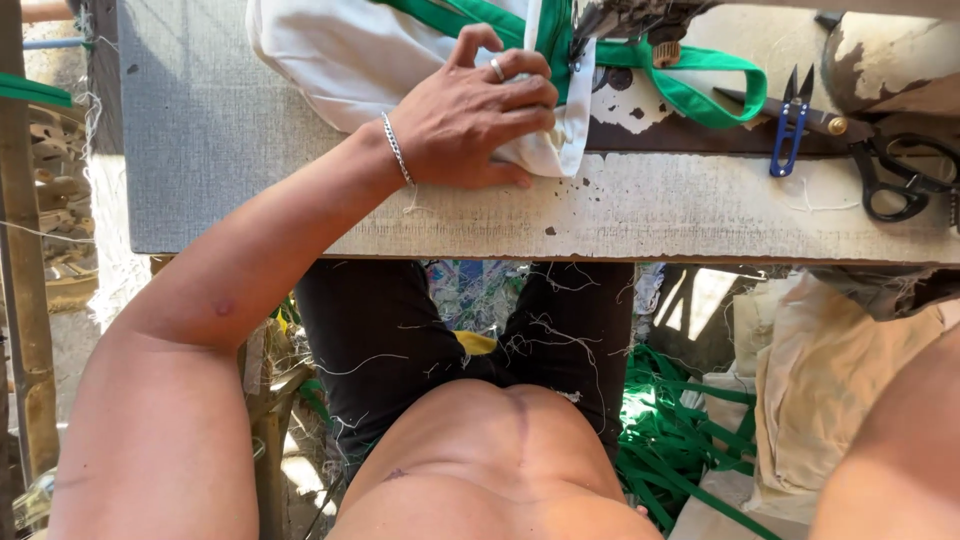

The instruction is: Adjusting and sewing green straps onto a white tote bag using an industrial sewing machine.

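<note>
White cloth (340, 60) edged with green strap (690, 85) is spread on the worn table (640, 210) in the upper middle of the frame, and its near corner is pressed flat under the left hand (475, 120). The fingers are laid close together on the fabric, with a ring on one and a chain bracelet at the wrist. The cloth's top is cut off by the frame edge, so whether it forms a bag, and what it might hold, cannot be told. Blue thread snips (790, 125) and black scissors (900, 170) are seen at the upper right. Loose green straps (680, 440) are heaped below the table at lower right. Only a forearm is shown at the right edge; the right hand is out of frame.
</note>
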